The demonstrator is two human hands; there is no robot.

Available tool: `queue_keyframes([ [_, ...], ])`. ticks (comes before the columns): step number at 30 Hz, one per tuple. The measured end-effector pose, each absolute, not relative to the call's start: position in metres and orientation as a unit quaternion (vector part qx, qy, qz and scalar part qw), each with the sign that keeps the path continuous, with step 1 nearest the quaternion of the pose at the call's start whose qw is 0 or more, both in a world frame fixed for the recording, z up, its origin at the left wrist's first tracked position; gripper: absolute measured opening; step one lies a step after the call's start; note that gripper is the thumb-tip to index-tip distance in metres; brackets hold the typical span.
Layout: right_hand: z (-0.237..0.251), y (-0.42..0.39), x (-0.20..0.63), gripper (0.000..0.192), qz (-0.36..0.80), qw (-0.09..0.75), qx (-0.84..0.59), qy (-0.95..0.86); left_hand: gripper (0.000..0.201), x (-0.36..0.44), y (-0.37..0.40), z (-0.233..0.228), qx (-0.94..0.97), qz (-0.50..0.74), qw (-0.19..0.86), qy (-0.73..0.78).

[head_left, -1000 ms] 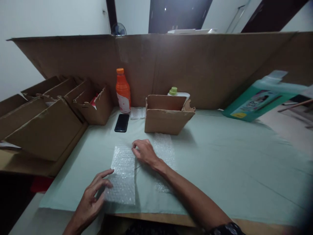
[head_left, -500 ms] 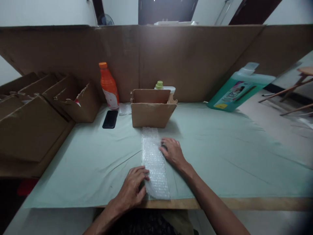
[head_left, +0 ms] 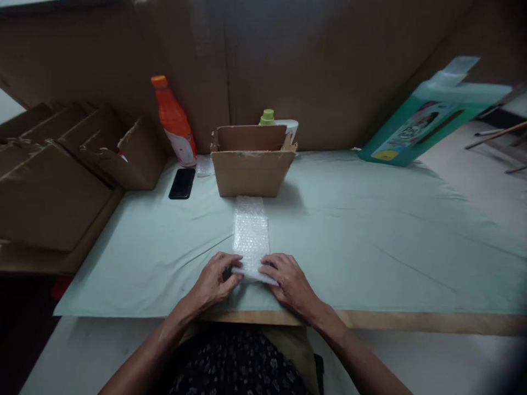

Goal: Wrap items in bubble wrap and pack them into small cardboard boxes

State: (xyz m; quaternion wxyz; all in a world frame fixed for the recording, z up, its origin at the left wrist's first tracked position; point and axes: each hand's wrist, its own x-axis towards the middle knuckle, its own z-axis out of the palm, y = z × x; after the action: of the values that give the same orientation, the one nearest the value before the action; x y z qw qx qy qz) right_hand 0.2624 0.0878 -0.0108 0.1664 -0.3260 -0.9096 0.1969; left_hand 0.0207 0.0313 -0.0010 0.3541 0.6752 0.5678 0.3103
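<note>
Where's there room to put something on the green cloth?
The biggest free patch of cloth is right of the bubble wrap and right hand, toward the green bottle. Another lies between the phone and left hand. It's crowded from the orange bottle to the cardboard box, and between the hands.

A: Finish on the bubble wrap (head_left: 252,233), pls?
B: On my remote feed I get clear plastic, v. glossy, bumpy all over.
A: And the box (head_left: 249,174) behind it?
B: Brown c'board, matt, torn rough at the top corners. Bins (head_left: 53,203) on L & back screen (head_left: 329,77): same matt c'board, AFAICT.
A: Cloth (head_left: 362,236)?
B: Pale green fabric, matt, lightly creased; table edge (head_left: 411,322) under it looks like wood.
A: Orange bottle (head_left: 175,118), green jug (head_left: 424,123)?
B: I'd say smooth plastic, both; jug's semi-clear. Phone (head_left: 181,184): black, smooth, slight sheen.
</note>
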Motion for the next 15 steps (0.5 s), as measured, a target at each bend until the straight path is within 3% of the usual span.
queue_keyframes([
  [3, -0.013, 0.099, 0.257, 0.035, 0.219, 0.172, -0.341, -0.898, 0.087, 0.019, 0.026, -0.005, 0.69, 0.291, 0.361, 0.556],
  [5, -0.011, 0.107, 0.255, 0.026, 0.237, 0.167, -0.348, -0.891, 0.096, 0.021, 0.024, -0.012, 0.696, 0.281, 0.346, 0.563],
  [7, -0.007, 0.115, 0.253, 0.013, 0.256, 0.163, -0.362, -0.881, 0.088, 0.025, 0.026, -0.019, 0.687, 0.288, 0.325, 0.583],
  [9, -0.004, 0.119, 0.253, 0.012, 0.276, 0.169, -0.385, -0.864, 0.074, 0.029, 0.031, -0.023, 0.658, 0.311, 0.312, 0.611],
  [12, 0.001, 0.115, 0.258, 0.012, 0.251, 0.27, -0.438, -0.82, 0.058, 0.033, 0.045, -0.023, 0.615, 0.317, 0.305, 0.655],
  [15, 0.007, 0.097, 0.267, 0.01, 0.149, 0.379, -0.428, -0.807, 0.056, 0.033, 0.058, -0.017, 0.613, 0.258, 0.308, 0.681],
])
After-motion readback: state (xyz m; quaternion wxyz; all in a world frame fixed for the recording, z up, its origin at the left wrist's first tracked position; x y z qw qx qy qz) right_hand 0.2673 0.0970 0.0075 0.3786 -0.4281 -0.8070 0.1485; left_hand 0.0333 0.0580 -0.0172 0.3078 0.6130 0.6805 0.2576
